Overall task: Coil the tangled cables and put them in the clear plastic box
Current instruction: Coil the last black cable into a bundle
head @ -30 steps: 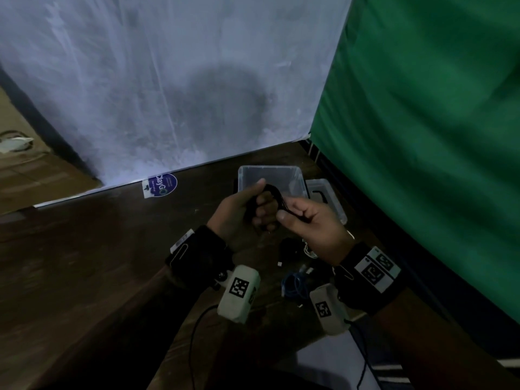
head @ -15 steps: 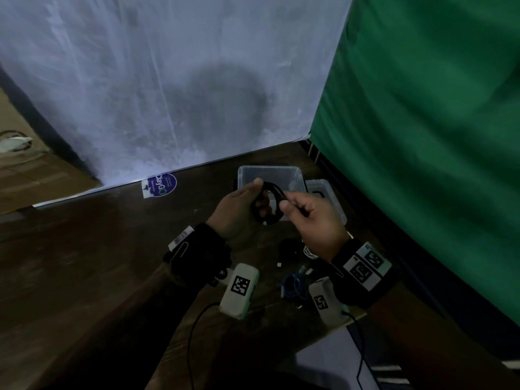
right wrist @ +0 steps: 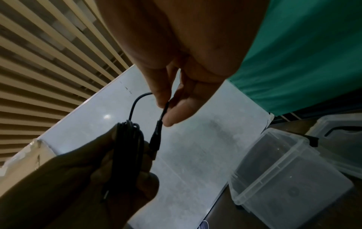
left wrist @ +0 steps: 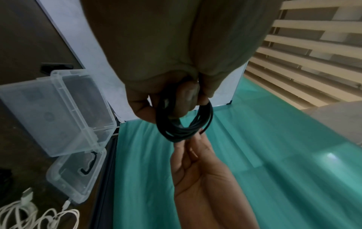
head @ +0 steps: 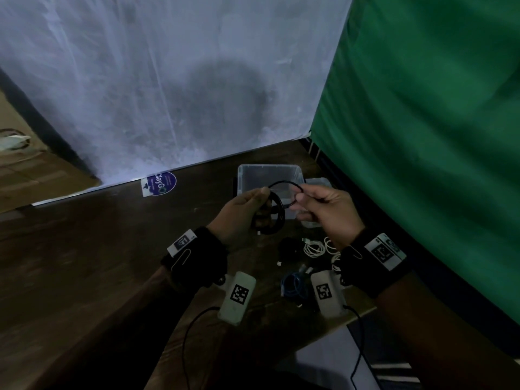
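The left hand holds the coiled black cable tight in its curled fingers. The right hand pinches the loose end of that cable near its plug. Just past both hands the clear plastic box sits open on the table. Its lid lies beside it. White cables lie below the hands.
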